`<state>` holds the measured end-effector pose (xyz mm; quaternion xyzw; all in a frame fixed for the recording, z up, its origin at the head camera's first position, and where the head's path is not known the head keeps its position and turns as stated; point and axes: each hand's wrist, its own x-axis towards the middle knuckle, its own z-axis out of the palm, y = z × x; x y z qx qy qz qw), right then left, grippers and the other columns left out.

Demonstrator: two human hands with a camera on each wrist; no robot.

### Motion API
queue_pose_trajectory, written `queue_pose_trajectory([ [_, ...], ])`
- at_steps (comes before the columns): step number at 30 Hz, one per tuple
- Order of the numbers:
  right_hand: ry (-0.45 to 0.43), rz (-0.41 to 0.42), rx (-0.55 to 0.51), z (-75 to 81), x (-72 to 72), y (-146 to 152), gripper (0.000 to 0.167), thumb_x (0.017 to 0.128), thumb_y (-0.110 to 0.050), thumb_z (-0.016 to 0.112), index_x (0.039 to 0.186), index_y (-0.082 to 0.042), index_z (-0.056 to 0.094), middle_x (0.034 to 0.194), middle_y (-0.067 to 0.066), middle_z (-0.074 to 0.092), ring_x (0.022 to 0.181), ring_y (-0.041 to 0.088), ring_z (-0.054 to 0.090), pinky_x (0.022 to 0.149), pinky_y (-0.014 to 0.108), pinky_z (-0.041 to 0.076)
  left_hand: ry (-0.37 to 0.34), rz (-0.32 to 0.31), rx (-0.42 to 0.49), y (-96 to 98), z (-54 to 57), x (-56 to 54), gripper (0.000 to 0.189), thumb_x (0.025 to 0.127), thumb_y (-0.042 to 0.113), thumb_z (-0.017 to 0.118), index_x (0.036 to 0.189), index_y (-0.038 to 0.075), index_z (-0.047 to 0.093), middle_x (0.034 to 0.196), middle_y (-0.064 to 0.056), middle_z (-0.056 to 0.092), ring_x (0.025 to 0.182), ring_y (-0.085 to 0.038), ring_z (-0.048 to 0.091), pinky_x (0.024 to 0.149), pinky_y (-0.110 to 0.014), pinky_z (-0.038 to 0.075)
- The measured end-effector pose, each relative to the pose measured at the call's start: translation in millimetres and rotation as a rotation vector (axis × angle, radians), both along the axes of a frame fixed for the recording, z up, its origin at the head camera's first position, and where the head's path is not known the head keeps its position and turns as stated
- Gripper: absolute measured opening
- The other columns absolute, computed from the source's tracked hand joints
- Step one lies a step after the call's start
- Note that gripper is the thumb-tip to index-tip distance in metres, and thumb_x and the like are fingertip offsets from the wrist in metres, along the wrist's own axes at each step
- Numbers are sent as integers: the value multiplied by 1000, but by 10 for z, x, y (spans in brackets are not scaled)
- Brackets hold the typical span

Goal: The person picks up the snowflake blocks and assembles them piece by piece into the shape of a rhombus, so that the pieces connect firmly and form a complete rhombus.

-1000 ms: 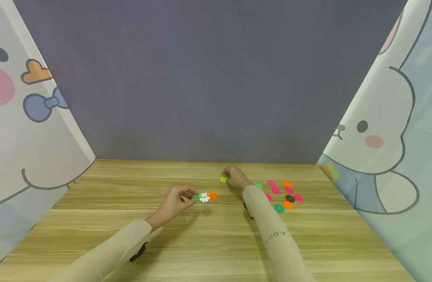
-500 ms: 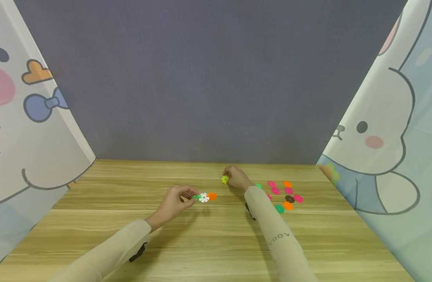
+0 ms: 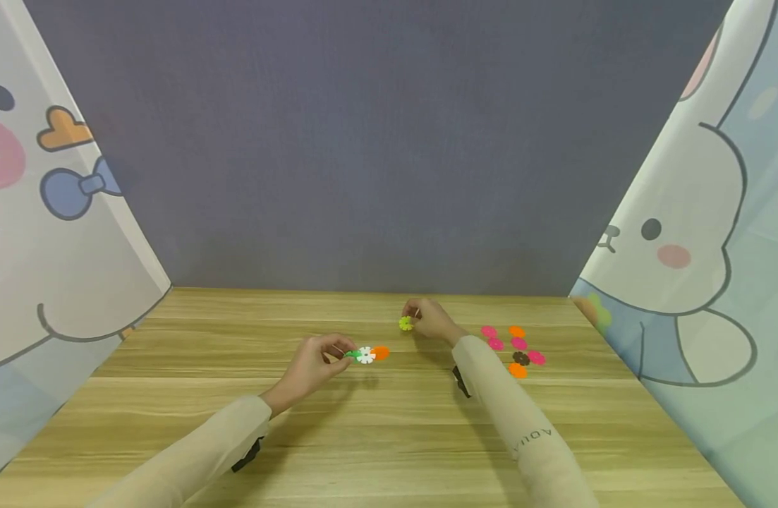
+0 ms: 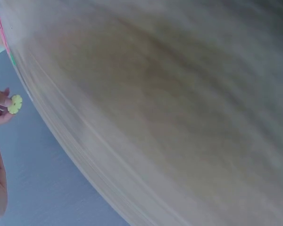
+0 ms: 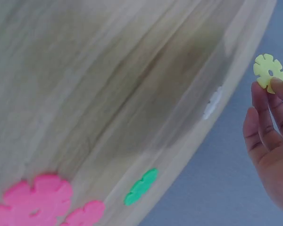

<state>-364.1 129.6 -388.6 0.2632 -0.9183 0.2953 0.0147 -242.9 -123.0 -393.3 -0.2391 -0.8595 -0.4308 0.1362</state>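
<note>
My left hand [image 3: 314,365] pinches a green snowflake disc [image 3: 352,355] at the left end of a short joined row. A white snowflake disc [image 3: 365,355] is in the middle of that row, with an orange snowflake disc [image 3: 381,353] at its right end. Farther back and to the right, my right hand [image 3: 430,319] grips a yellow snowflake disc [image 3: 405,323] by its edge, between thumb and fingers. That yellow disc [image 5: 265,67] shows its round centre hole and slotted rim in the right wrist view. The two hands are apart.
Loose pink discs [image 3: 488,331], orange discs [image 3: 518,370] and a brown disc [image 3: 521,358] lie on the wooden table [image 3: 376,451] at the right. The right wrist view also shows a green disc [image 5: 140,187] and a white disc [image 5: 212,102]. A grey panel [image 3: 376,155] stands behind.
My right hand and forearm have shifted slightly right with the yellow disc, which has turned a little. The sleeve now covers the green discs seen before. My left hand has barely moved.
</note>
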Motion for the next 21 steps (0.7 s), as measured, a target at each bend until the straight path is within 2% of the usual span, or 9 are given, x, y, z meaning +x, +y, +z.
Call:
queue_pose_trajectory([
  [6,16,50,-42,84,102,16,17,77,9,55,85,-3,64,78,7,63,67,13,57,63,24,48,-17,11,0,-9,-5,1,15,78,10,72,90,18,68,85,2,69,72,-10,63,56,-20,48],
  [12,34,130,-100,187,278,58,15,77,10,57,87,2,64,79,13,64,67,15,59,66,24,50,-13,13,-2,-13,-9,-3,15,78,10,72,90,18,68,85,2,69,72,-11,64,56,-20,48],
  [17,-15,136,-159,236,440,79,13,80,8,59,90,3,64,83,14,64,69,18,61,64,22,51,-13,16,0,-12,-10,-2,15,78,10,72,90,17,68,86,2,69,72,-11,63,56,-20,48],
  [21,-77,136,-218,247,542,82,13,81,7,59,93,4,63,86,16,62,72,26,62,59,24,52,-3,20,2,-5,-7,0,15,78,9,71,91,16,67,86,1,69,72,-11,64,56,-19,48],
])
